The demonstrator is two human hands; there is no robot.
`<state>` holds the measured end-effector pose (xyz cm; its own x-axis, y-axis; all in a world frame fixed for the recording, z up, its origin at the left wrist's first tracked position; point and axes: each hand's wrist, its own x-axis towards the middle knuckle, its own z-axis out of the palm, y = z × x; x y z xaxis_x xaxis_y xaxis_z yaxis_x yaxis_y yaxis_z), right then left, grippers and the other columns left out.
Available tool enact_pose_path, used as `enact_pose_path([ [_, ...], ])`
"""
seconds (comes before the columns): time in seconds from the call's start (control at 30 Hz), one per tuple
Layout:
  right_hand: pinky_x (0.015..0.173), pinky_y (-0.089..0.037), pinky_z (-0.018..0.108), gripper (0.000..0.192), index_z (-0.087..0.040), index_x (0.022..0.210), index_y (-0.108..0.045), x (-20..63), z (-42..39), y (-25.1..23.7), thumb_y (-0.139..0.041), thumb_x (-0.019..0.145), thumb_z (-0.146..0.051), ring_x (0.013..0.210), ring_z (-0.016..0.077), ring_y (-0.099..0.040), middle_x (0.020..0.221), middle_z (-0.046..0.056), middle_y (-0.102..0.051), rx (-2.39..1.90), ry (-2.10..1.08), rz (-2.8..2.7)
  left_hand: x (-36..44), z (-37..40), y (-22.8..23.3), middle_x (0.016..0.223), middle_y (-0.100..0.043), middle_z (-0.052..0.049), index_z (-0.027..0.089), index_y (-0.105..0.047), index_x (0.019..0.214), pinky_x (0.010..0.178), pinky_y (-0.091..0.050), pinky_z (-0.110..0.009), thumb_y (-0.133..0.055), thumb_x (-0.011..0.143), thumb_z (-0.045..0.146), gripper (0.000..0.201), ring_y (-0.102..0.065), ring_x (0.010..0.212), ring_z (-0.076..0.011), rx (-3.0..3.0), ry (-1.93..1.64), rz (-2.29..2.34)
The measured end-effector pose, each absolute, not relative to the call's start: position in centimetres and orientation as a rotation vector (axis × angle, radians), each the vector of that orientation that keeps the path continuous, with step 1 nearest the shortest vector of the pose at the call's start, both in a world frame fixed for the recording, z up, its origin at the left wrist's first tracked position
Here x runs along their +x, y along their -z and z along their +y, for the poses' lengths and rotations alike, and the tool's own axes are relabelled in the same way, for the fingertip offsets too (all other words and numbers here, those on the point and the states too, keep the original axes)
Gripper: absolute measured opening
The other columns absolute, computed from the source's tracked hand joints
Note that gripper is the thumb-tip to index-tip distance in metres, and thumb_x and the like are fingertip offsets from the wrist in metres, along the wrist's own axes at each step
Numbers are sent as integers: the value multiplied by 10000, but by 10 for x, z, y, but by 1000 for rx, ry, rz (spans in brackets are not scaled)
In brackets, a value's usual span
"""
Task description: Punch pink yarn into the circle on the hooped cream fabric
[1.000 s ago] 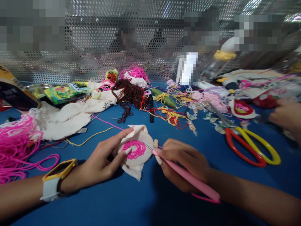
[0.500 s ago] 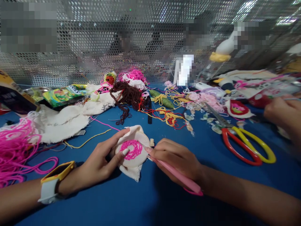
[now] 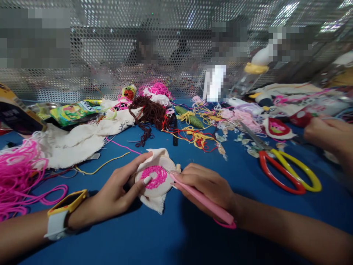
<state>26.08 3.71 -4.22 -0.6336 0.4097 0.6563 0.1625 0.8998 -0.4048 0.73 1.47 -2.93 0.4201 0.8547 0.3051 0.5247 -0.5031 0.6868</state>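
My left hand (image 3: 125, 184) grips the left side of a small embroidery hoop (image 3: 167, 187) with off-white cloth stretched in it, thumb on the front and the other fingers partly hidden behind. A ring of pink yarn loops (image 3: 158, 180) covers the middle of the cloth. In my right hand (image 3: 206, 187) is a pink punch needle (image 3: 205, 201), held like a pen. Its metal tip meets the cloth at the upper right edge of the loops. Pink yarn trails from the handle's back end.
Large scissors (image 3: 284, 173) with red and yellow handles lie at right. Pink yarn (image 3: 16, 173) heaps at left beside white cloth (image 3: 71, 145). Brown yarn (image 3: 150, 112) and a snack bag (image 3: 73, 112) sit farther back. Another person's hand (image 3: 325, 134) is at the right edge.
The punch needle and my right hand have shifted slightly left. My left hand keeps its hold on the hoop. The other person's hand at right has moved slightly left.
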Motion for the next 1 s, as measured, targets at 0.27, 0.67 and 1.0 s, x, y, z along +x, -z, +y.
enact_pose_path([
  [0.27,705,-461,266,235,-181,1068,-592,258,37,38,-537,859,-88,787,134,-531,894,48,-601,-474,-311,-2254,6,15,32,632,-570,34,223,-322,1404,482,-457,-160,-480,902,245,526,-505,507,-95,2200,-897,1114],
  [0.67,702,-501,322,132,-151,859,-647,253,26,21,-680,752,-221,864,191,-544,936,100,-542,-504,-6,-2127,5,13,-24,1234,-600,-39,304,-492,1269,824,-533,-254,-565,849,211,437,-614,1041,-201,2227,-660,1039],
  [1.0,875,-485,408,115,-146,646,-540,245,15,32,-635,710,-137,1073,267,-484,1120,111,-473,-495,51,-2201,3,8,-44,1336,-534,-37,311,-369,1387,939,-497,-327,-528,867,229,549,-540,1179,-242,2388,-504,986],
])
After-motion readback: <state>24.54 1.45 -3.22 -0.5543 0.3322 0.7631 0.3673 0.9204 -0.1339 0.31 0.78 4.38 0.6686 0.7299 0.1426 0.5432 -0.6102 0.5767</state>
